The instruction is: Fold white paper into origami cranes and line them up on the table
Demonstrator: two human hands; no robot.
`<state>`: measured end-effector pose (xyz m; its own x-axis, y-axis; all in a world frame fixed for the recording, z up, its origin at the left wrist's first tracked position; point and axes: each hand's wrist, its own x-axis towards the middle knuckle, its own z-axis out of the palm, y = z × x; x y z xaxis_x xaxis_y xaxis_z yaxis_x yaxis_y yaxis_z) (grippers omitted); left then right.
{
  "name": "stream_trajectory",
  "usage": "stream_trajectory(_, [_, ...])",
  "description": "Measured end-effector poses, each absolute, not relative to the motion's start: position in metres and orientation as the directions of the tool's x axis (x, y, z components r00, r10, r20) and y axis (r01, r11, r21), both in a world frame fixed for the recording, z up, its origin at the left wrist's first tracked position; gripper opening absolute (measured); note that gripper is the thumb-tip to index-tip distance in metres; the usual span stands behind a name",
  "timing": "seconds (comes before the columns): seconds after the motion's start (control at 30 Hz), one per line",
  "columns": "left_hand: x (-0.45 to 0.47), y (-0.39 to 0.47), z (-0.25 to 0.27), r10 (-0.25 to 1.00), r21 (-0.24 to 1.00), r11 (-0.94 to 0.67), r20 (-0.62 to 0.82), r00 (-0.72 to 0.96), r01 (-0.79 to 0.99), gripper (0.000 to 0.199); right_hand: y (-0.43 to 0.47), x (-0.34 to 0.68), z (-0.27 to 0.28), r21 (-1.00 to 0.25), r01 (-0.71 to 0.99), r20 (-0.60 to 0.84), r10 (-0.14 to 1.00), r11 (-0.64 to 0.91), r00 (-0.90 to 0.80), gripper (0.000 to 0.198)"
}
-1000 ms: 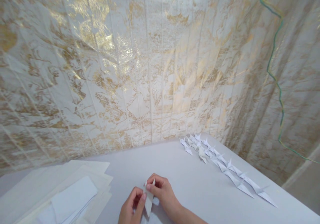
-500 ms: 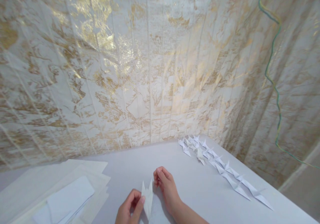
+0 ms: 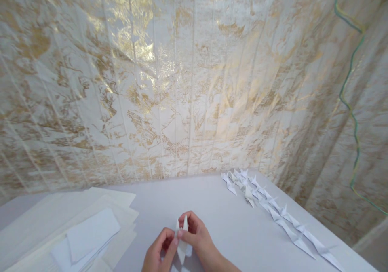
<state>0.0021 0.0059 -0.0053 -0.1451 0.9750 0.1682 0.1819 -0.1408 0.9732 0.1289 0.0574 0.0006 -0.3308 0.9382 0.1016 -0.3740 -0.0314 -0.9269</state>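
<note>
A small folded white paper piece (image 3: 182, 251) with two narrow points at its top is held upright between my hands, low in the middle of the view. My left hand (image 3: 159, 251) pinches its left side between thumb and fingers. On the other side, my right hand (image 3: 198, 239) grips the upper part, its thumb in front and its fingers behind the points. My fingers cover part of the paper.
Several folded white paper cranes (image 3: 274, 213) stand in rows along the right side of the white table (image 3: 236, 239). Larger paper sheets (image 3: 121, 211) lie at the left, with smaller white sheets (image 3: 93, 231) on top. Behind rises a gold-patterned wall covering (image 3: 182, 102); a green cord (image 3: 354, 118) hangs at right.
My right hand has come left and down and now grips the folded paper, which only my left hand held before. The whole view has shifted slightly.
</note>
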Motion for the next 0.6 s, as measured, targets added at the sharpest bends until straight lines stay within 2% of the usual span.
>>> stream_trajectory(0.13, [0.002, 0.006, -0.005, 0.968, 0.969, -0.158, 0.190, -0.164, 0.190, 0.045, 0.057, 0.129, 0.002, -0.950, -0.309, 0.071, 0.943, -0.035, -0.324, 0.051])
stream_trajectory(0.37, [-0.003, 0.004, 0.004, 0.932, 0.965, -0.167, 0.221, -0.286, 0.201, 0.041, 0.054, 0.134, 0.005, -0.973, -0.090, 0.228, 0.952, 0.214, -0.205, 0.041])
stream_trajectory(0.47, [-0.003, 0.003, 0.007, 0.928, 0.965, -0.172, 0.227, -0.296, 0.199, 0.040, 0.049, 0.134, 0.009, -0.951, 0.020, 0.297, 0.928, 0.309, -0.226, 0.032])
stream_trajectory(0.6, [0.000, 0.002, 0.009, 0.929, 0.962, -0.197, 0.245, -0.277, 0.190, 0.035, 0.045, 0.134, 0.012, -0.930, 0.084, 0.325, 0.907, 0.358, -0.266, 0.029])
